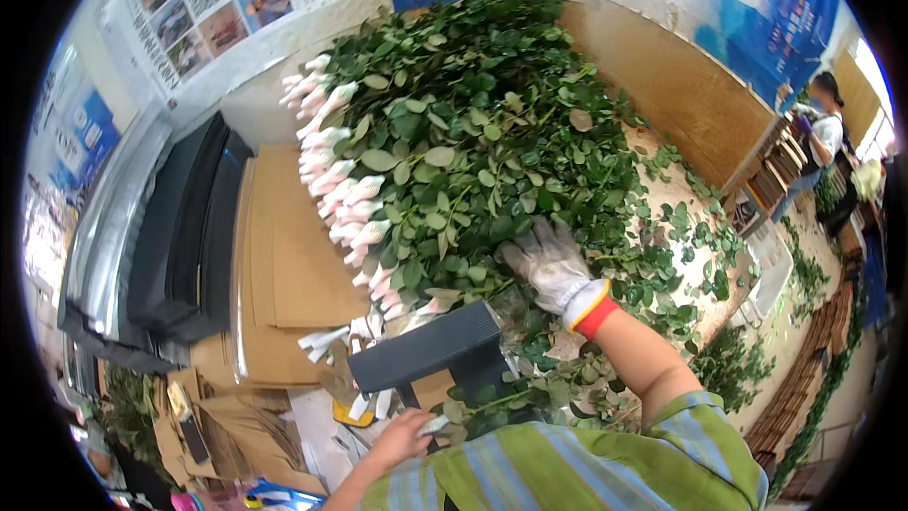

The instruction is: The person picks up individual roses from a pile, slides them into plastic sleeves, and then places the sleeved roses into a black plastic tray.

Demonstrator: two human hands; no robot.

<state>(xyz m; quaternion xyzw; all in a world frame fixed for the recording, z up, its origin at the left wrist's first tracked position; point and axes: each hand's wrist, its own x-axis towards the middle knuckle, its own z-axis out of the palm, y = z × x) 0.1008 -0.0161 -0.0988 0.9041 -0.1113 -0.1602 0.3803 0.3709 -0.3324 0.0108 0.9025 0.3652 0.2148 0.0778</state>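
Left to right. Flat brown cardboard sheets (284, 255), 9 o'clock. Left hand (402, 437), 6 o'clock, bare, pinching small white sleeve piece (433, 424) beside dark grey box-shaped block (426, 348). Large heap of green leafy stems with white-sleeved pale buds (445, 142), centre on table (662, 170). Right hand (549, 263), white glove, spread flat on stems, gripping nothing. Risk: pressing palm may crush leaves; tugging one stem could drag neighbours off heap.

The pale surface (662, 191) carries a big heap of leafy rose stems (473, 132) with net-sleeved buds (336, 185), scattered loose green leaves (700, 237), and flattened cardboard sheets (293, 255) beside them.
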